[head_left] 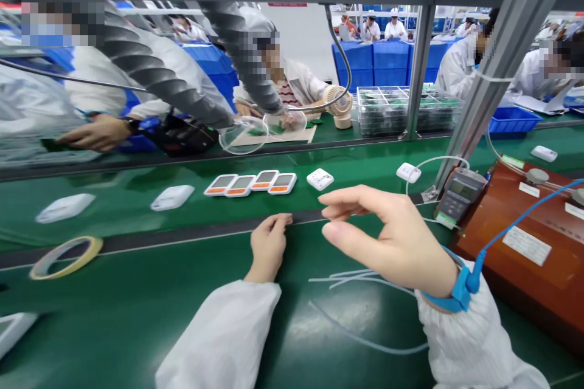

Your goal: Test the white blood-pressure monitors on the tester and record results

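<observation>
My right hand is raised over the bench, its thumb and fingers apart with nothing between them. A blue wrist strap with a cord circles that wrist. Resting at the dark strip along the bench edge, my left hand has its fingers curled in, and no object shows in it. Just beyond it, several white devices with grey screens and orange strips lie in an overlapping row on the green belt. A white device turned face down sits beyond my right fingertips. Thin pale tubes lie beneath my right hand.
A tape roll lies at left. More white devices are spread along the belt. On the right stand a handheld meter and a brown box. A metal post rises there. Co-workers sit across the belt.
</observation>
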Available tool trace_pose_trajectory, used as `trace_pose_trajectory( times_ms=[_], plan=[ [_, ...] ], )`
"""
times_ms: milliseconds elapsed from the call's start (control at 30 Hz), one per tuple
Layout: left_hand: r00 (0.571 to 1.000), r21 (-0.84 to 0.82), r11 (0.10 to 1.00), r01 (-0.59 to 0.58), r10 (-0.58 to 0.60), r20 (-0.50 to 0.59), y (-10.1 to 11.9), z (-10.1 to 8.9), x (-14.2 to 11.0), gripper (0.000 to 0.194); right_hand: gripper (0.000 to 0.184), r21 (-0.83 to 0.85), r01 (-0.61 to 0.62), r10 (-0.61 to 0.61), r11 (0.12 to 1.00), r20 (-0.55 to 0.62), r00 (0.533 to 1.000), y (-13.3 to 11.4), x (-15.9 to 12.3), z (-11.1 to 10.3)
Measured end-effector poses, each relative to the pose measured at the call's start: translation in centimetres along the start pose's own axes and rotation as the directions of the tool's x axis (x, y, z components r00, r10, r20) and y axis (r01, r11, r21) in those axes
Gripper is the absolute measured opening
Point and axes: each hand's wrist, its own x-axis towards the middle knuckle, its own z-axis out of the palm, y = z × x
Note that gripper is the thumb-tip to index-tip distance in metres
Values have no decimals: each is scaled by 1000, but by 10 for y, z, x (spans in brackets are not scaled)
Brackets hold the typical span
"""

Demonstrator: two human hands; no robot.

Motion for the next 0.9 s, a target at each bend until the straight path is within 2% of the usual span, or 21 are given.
trace_pose_trajectory(
  times_ms=[33, 133, 167, 233, 300, 433, 667, 900],
  plan=[
    [1000, -154, 988, 27, -29, -9, 18, 1, -12, 22, 20, -5, 5, -5, 1000, 22, 1000, 1, 1, 0],
    [985, -492, 869, 44, 44, 166, 79, -6, -51, 23, 13, 6, 21, -21, 1000, 104, 994, 2, 1, 0],
    [967, -559, 828, 53, 97, 234, 98, -11, -64, 24, 9, -3, 29, -28, 1000, 123, 992, 2, 1, 1],
    [927, -635, 773, 14, 227, 297, 129, -23, -85, 27, 7, -61, 61, -51, 996, 146, 988, 2, 1, 4],
    [891, -673, 740, -12, 313, 329, 145, -32, -100, 26, 8, -126, 123, -101, 984, 165, 981, 4, 1, 8],
    [824, -688, 725, -31, 408, 393, 145, -44, -108, 26, 11, -179, 225, -189, 958, 196, 962, 9, 1, 16],
    [702, -760, 644, 87, 502, 505, 140, -63, -102, 30, 17, -288, 206, -109, 935, 321, 941, 0, -3, 26],
    [656, -847, 508, 154, 588, 472, 142, -71, -99, 37, 16, -379, 313, -226, 871, 256, 940, -12, -16, 34]
  ],
)
